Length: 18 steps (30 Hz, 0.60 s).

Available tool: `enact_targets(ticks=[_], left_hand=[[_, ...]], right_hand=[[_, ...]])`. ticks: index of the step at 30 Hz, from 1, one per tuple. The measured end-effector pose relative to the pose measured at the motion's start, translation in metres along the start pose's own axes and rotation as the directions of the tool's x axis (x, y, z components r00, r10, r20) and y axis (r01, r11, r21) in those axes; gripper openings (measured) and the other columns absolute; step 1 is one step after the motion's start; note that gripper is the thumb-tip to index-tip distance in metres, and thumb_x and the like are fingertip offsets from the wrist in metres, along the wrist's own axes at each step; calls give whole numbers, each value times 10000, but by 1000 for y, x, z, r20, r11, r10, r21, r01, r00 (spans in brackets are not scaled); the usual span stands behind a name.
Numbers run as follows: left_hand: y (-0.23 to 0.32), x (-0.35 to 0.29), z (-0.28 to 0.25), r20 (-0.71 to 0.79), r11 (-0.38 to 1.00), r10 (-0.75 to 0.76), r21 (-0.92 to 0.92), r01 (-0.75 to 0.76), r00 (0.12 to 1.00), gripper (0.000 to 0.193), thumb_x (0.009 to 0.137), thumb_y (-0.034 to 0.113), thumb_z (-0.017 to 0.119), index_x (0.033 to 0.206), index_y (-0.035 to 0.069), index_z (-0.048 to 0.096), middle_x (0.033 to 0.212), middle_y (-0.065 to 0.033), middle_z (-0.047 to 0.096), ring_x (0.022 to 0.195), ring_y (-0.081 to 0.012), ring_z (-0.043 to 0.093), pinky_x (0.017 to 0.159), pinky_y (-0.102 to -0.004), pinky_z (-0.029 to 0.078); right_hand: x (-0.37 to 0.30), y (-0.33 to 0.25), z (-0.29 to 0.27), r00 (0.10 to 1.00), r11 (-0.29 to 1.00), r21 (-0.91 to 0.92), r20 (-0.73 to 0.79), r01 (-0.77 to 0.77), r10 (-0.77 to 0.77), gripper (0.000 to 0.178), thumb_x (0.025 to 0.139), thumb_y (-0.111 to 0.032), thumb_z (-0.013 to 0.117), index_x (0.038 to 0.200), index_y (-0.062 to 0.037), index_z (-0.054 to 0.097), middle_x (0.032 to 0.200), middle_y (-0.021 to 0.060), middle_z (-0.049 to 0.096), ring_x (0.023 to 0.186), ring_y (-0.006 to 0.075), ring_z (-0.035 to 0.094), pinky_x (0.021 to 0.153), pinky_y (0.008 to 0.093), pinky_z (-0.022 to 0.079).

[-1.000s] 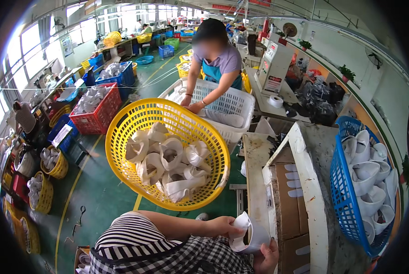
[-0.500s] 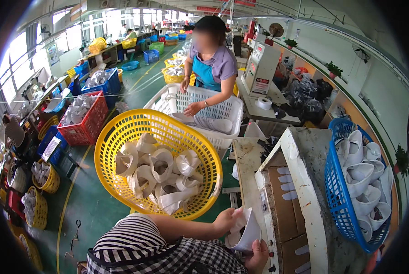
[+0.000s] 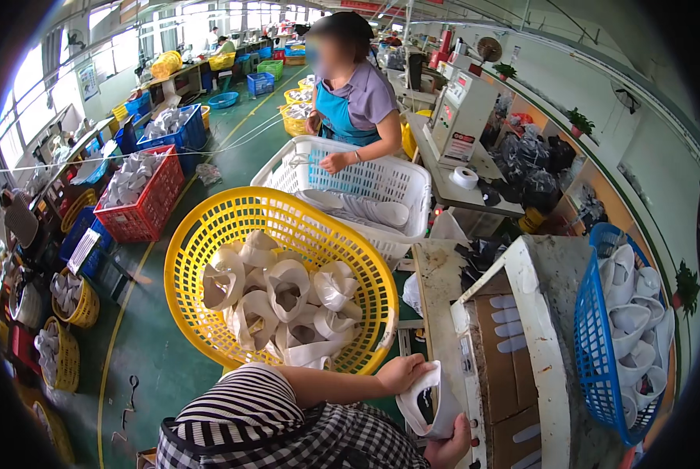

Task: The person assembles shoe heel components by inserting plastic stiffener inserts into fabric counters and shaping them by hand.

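Between my two hands is a white shoe upper (image 3: 445, 408), its opening turned up so that the dark inside shows. My left hand (image 3: 403, 374) grips its upper edge, fingers closed. Lower down, my right hand (image 3: 451, 444) pinches the opposite end with the thumb on its outer face. The upper is held beside the near edge of a worn white bench (image 3: 436, 293). Left of my hands, a big yellow basket (image 3: 180, 273) holds a heap of similar white uppers (image 3: 287, 289).
A white-framed machine (image 3: 549, 328) with brown card and pale sole-shaped pieces inside stands at right. Beyond it is a blue basket (image 3: 592, 352) of uppers. Across from me a co-worker (image 3: 358, 102) stands at a white basket (image 3: 287, 176) holding stacked pieces. A red crate (image 3: 143, 215) stands left.
The shoe upper has been turned in my hands, so its opening now faces up. The co-worker's hand has lifted off the stacked pieces, and the co-worker stands more upright.
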State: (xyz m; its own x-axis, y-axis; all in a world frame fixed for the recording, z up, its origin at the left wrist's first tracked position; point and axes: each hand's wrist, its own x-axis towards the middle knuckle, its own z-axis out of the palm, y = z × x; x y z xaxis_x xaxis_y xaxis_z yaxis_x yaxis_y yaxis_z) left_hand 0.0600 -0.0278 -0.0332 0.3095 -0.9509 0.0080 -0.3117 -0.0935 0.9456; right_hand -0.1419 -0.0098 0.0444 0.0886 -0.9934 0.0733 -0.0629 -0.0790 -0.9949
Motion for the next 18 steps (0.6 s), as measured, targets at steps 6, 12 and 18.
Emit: enact_targets(ticks=[6,12,18], left_hand=[[0,-13,-36,-144,988,-11,-154,-11,990,249,875,261,619,938,21,613,884,-138,600,832,-278,601,737,-362,486],[49,-47,-36,283,992,26,-124,10,959,326,790,264,710,984,23,607,839,-99,612,766,-211,590,708,-317,484],[45,-45,-61,234,939,-222,-211,272,947,355,718,261,792,847,2,587,741,-27,600,690,-86,550,602,-255,473]], right_hand=[[-6,-6,14,983,931,-331,147,153,-110,388,940,-252,501,1233,2,494,1196,181,510,1029,325,532,898,397,428],[2,48,49,969,922,300,40,-245,244,381,965,-317,399,1084,25,517,1078,192,514,1018,282,530,828,397,464],[0,14,69,930,976,-133,304,-174,207,472,990,-256,387,1328,65,307,1206,237,461,1092,315,480,950,361,375]])
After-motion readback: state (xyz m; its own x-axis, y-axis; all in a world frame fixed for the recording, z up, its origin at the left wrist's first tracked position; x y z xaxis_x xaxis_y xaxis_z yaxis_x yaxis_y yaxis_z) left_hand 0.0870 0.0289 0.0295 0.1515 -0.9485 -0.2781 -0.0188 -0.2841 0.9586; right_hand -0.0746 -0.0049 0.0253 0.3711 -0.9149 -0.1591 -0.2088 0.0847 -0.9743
